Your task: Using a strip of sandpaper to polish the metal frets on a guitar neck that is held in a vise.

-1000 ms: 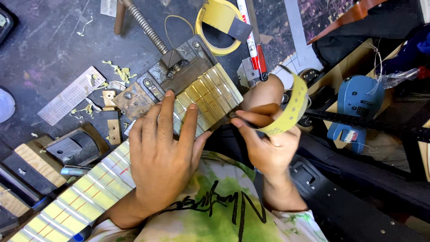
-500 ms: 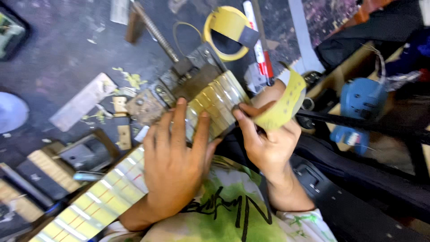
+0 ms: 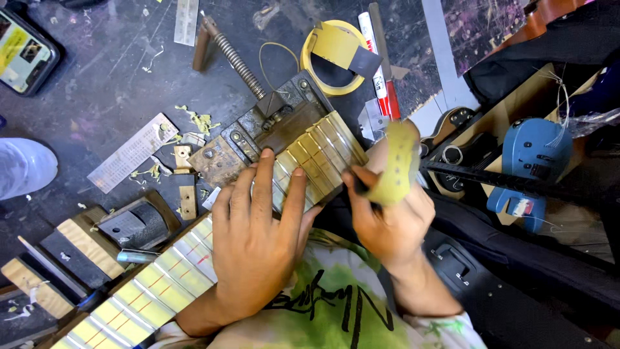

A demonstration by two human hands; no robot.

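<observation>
Bench [image 3: 97, 84] is dark, crowded and scratched. Guitar neck [image 3: 194, 258] runs diagonally from lower left up to the vise [image 3: 258, 132], fretboard masked with yellow tape strips between frets, upper end sitting at the vise jaws.

Left hand [image 3: 258, 252] lies flat on the fretboard, fingers spread and released, pressing the neck down, gripping nothing. Right hand [image 3: 391, 223] is clenched on a loose strip of yellow tape [image 3: 397, 165] that curls up over the fingers, plus a small dark tool at the neck's edge; can't tell what kind.

My read: to do this well, keep the left palm weight steady so the neck doesn't rock, and work tape edges tight to each fret.

Room is poor. Tape roll [image 3: 336, 55] and red marker [image 3: 378, 64] sit just beyond the vise, steel ruler [image 3: 132, 152] and wood blocks [image 3: 184, 187] crowd the left, blue guitar body [image 3: 529, 161] hangs off the right edge. Phone [image 3: 26, 48] is well apart, top left.
</observation>
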